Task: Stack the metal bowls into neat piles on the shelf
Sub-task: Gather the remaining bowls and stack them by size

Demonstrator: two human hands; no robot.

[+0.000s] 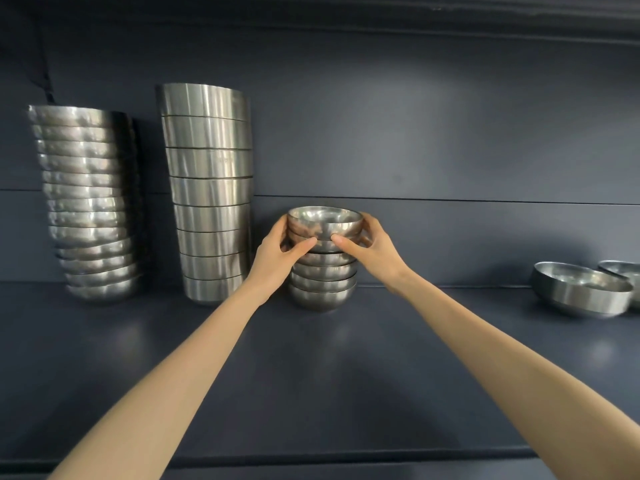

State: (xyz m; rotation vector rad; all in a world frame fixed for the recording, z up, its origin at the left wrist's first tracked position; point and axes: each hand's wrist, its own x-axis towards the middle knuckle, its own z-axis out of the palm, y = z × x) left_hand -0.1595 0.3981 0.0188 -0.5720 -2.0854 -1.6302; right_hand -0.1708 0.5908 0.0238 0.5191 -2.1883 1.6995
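Mid-shelf, right of two tall stacks, left hand and right hand clamp curled fingers round the short pile's top bowl. Best to seat it level and centred before letting go.

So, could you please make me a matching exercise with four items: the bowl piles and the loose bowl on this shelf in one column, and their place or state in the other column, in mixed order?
Column one:
1. short pile
2. straight-walled pile
3. round-walled pile
4. loose bowl

Column two:
a. far left of the shelf
b. at the right, not stacked
c. gripped by the left hand and the right hand
d. tallest, second from the left

Pairs: 1-c; 2-d; 3-a; 4-b
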